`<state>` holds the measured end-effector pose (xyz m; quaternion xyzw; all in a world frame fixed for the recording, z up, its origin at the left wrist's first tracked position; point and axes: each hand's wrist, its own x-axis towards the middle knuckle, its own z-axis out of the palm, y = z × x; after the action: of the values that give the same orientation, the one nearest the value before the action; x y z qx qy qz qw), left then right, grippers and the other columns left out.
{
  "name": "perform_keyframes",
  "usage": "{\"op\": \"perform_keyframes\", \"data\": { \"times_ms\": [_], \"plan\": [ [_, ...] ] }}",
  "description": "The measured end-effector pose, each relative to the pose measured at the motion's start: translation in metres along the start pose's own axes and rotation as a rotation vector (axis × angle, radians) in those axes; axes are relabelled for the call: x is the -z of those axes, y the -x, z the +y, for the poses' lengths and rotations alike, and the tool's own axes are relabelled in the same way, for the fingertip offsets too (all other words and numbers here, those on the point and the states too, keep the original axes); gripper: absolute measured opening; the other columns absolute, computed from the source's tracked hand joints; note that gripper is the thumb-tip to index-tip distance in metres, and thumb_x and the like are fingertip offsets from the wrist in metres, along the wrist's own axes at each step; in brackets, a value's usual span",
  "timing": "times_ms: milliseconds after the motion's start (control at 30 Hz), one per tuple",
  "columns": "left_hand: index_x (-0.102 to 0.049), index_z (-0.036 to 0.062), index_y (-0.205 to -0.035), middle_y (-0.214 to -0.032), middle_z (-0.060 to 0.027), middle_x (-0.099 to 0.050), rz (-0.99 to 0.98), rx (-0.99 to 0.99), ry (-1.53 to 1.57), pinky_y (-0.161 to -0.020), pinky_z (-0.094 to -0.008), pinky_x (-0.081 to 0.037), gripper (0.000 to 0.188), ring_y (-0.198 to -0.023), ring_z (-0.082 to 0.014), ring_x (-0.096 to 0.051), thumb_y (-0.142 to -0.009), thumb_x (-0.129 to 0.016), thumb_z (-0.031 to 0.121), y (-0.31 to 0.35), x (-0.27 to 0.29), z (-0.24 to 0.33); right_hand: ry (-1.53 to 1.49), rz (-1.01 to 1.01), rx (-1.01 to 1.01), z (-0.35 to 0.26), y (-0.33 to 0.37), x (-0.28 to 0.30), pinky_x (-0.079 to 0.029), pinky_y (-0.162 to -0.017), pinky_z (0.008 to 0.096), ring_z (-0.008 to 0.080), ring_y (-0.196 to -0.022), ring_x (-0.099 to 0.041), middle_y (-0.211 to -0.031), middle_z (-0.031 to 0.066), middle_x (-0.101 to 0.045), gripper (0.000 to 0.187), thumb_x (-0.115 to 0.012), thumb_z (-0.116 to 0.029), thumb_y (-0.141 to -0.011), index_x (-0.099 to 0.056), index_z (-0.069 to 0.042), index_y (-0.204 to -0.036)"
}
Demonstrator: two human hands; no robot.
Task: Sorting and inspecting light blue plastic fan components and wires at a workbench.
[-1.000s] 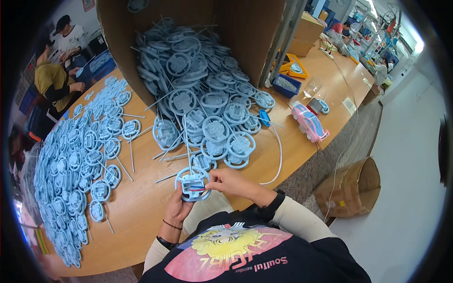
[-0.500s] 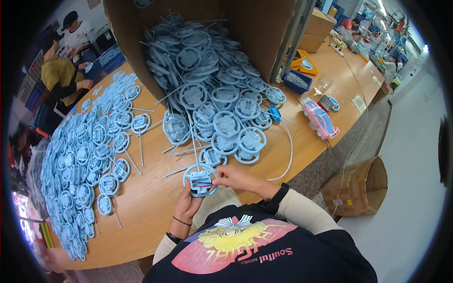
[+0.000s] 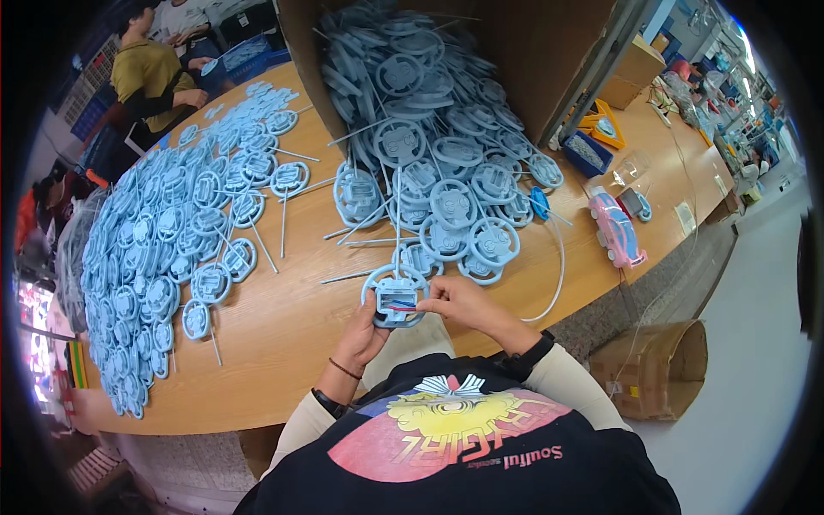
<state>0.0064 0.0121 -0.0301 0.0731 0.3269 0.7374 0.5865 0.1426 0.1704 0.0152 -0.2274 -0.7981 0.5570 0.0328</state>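
**Both hands work at one open blue wheel-shaped part, near the middle of the frame**

The part sits just below the frame's centre, held over the counter's near edge. Its open recess faces up, probably so that the red and blue wires across it can be seen and reached. The left hand is clamped on the left rim, thumb on top, apparently to steady it. The right hand's fingers are pinched together at the wires' right end and appear clamped on them, though the contact itself is too small to make out.

A thin rod runs up from behind the part; whether it belongs to this part or to one beyond is hard to tell. The left hand's other fingers are hidden underneath.

Above, similar parts spill from a cardboard box lying open toward the person, perhaps for easy reach; the box's top is cut off. More pieces spread across the left of the frame, overlapping too closely to count. At right, a pink toy car lies on the counter, its purpose unclear. A co-worker at upper left is partly cut off.
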Motion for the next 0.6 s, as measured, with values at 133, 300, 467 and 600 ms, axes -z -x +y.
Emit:
{"op": "perform_keyframes", "data": {
  "times_ms": [133, 300, 467, 600],
  "plan": [
    [-0.037, 0.0072, -0.127, -0.123, -0.0120, -0.048, -0.009, 0.022, 0.001, -0.097, -0.0408, -0.038, 0.049, -0.112, -0.0243, -0.048, -0.092, -0.035, 0.041, 0.000, -0.006, 0.004, 0.022, 0.024, 0.026, -0.006, 0.001, 0.001, -0.035, -0.045, 0.0294, 0.0137, -0.049, -0.047, -0.056, 0.0046, -0.053, 0.031, -0.068, -0.030, -0.075, -0.054, -0.003, -0.066],
    [-0.037, 0.0066, -0.127, -0.123, -0.0115, -0.048, -0.045, 0.038, 0.038, -0.099, -0.0409, -0.036, 0.049, -0.112, -0.0238, -0.048, -0.092, -0.037, 0.041, -0.003, -0.012, 0.005, 0.040, 0.096, 0.011, -0.015, 0.006, 0.004, -0.035, -0.047, 0.0254, 0.0081, -0.051, -0.044, -0.055, 0.0015, -0.050, 0.028, -0.068, -0.026, -0.076, -0.054, -0.004, -0.067],
    [-0.036, 0.0059, -0.127, -0.124, -0.0114, -0.047, -0.045, -0.007, 0.022, -0.099, -0.0411, -0.035, 0.050, -0.114, -0.0244, -0.046, -0.091, -0.038, 0.041, -0.002, -0.008, 0.004, 0.092, 0.155, 0.038, -0.018, 0.008, 0.001, -0.036, -0.048, 0.0283, 0.0113, -0.052, -0.047, -0.057, 0.0037, -0.053, 0.030, -0.067, -0.030, -0.076, -0.054, -0.004, -0.069],
    [-0.037, 0.0060, -0.126, -0.124, -0.0119, -0.047, -0.055, 0.017, 0.065, -0.099, -0.0414, -0.036, 0.048, -0.114, -0.0248, -0.046, -0.092, -0.037, 0.040, -0.006, -0.007, 0.002, 0.168, 0.185, 0.054, -0.023, 0.010, 0.004, -0.037, -0.048, 0.0296, 0.0155, -0.050, -0.048, -0.058, 0.0049, -0.054, 0.031, -0.067, -0.032, -0.076, -0.054, -0.005, -0.069]
  ]
}}
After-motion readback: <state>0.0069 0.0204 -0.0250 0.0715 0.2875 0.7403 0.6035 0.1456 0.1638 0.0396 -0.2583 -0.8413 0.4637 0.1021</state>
